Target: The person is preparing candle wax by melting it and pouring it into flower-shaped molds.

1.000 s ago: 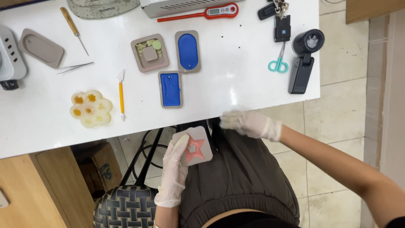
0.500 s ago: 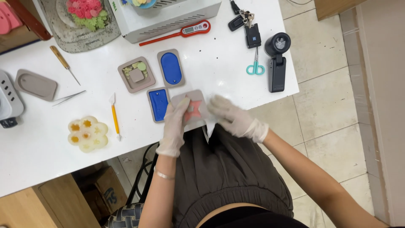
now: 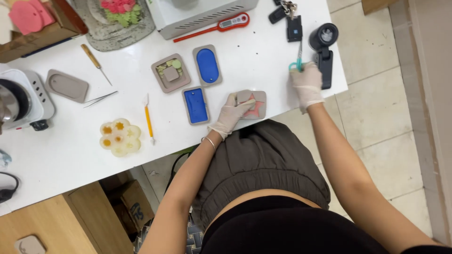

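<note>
A grey square mould (image 3: 256,104) with a red star-shaped filling lies on the white table (image 3: 70,141) near its front edge. My left hand (image 3: 230,113), in a pale glove, rests on the mould's left part and holds it down. My right hand (image 3: 307,85), also gloved, has reached to the back right and lies on the teal-handled scissors (image 3: 296,65), fingers curled over the handles. Left of the star mould stand a blue rectangular mould (image 3: 195,105), a blue oval mould (image 3: 207,65) and a grey mould (image 3: 170,73) with green pieces.
A black handheld device (image 3: 324,49) and keys (image 3: 288,19) lie by the scissors. A red probe thermometer (image 3: 214,27), a white machine (image 3: 202,11), a yellow tool (image 3: 149,117), tweezers (image 3: 100,99), an awl (image 3: 95,62), a clear flower mould (image 3: 119,136), an empty grey mould (image 3: 67,85) and a hotplate (image 3: 21,101) are on the table.
The star mould went from my lap up onto the table. My right hand left it and moved right to the scissors. My left hand stays on the mould.
</note>
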